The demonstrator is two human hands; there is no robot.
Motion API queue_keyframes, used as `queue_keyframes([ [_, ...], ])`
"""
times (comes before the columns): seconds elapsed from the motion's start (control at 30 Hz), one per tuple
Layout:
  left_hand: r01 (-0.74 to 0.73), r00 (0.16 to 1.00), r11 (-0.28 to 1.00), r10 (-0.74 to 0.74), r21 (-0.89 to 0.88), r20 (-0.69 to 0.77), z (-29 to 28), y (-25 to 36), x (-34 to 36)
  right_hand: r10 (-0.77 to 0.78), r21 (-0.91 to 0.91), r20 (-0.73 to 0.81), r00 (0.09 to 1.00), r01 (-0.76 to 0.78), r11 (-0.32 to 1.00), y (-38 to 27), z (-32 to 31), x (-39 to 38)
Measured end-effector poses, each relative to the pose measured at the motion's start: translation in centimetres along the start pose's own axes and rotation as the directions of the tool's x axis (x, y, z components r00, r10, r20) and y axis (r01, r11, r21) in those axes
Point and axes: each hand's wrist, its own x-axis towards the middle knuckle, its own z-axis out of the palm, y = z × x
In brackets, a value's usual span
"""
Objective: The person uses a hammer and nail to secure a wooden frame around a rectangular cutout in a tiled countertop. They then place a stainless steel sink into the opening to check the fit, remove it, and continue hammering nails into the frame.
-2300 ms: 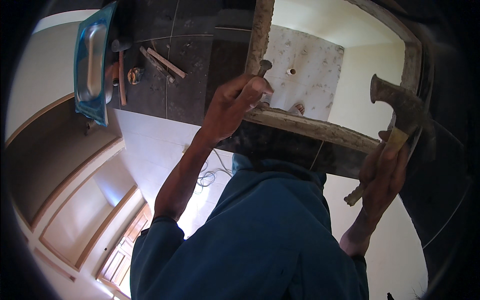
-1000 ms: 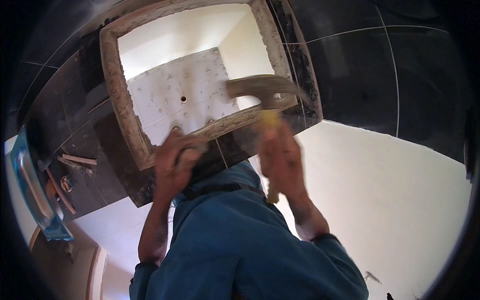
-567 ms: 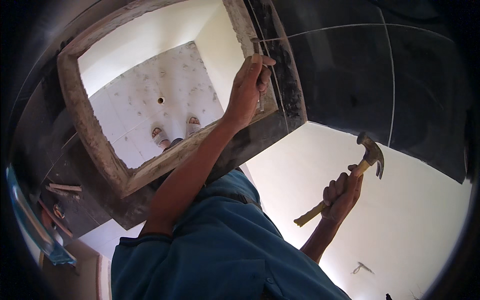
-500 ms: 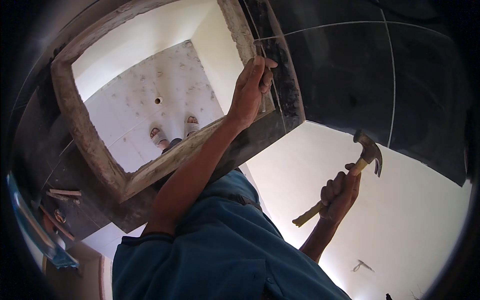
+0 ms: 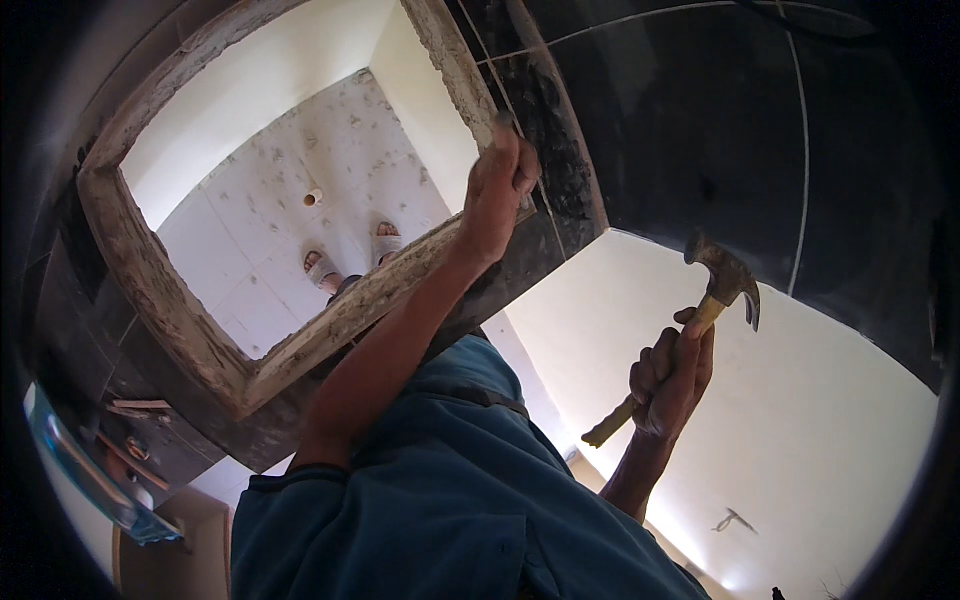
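Note:
My left hand (image 5: 497, 195) is closed around a chisel (image 5: 503, 119) at the inner right corner of the rough-edged cutout (image 5: 345, 308) in a dark slab. Only the chisel's top end and a little below my fist show; fingers cover the rest. Off to the right, my right hand (image 5: 677, 375) grips a claw hammer (image 5: 722, 268) by its yellowish handle. The hammer's head is up, with its claw pointing right and its striking face to the left, apart from the chisel.
Through the cutout show a tiled floor (image 5: 260, 215), a short pipe end (image 5: 312, 197) and my sandalled feet (image 5: 320, 268). Black wall tiles (image 5: 700, 120) rise at the upper right beside a white wall (image 5: 800, 420). Broken strips (image 5: 140, 408) and a blue-framed object (image 5: 95, 480) lie at left.
The hammer and my right hand have shifted slightly left. My left hand has turned a little, and less of the chisel shows. The whole view has tilted slightly.

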Motion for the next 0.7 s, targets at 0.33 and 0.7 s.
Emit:
queue_keyframes([
  [0.33, -0.6, 0.759, 0.37, 0.543, 0.709, 0.359, 6.0, -4.5, -5.3, 0.067, -0.138, -0.028, 0.997, -0.071, 0.988, -0.2, 0.7, -1.1],
  [0.7, -0.458, 0.823, 0.637, 0.568, 0.62, 0.024, 6.0, -2.2, -4.8, 0.008, -0.312, 0.01, 1.0, -0.005, 0.95, -1.6, 4.2, -1.9],
])
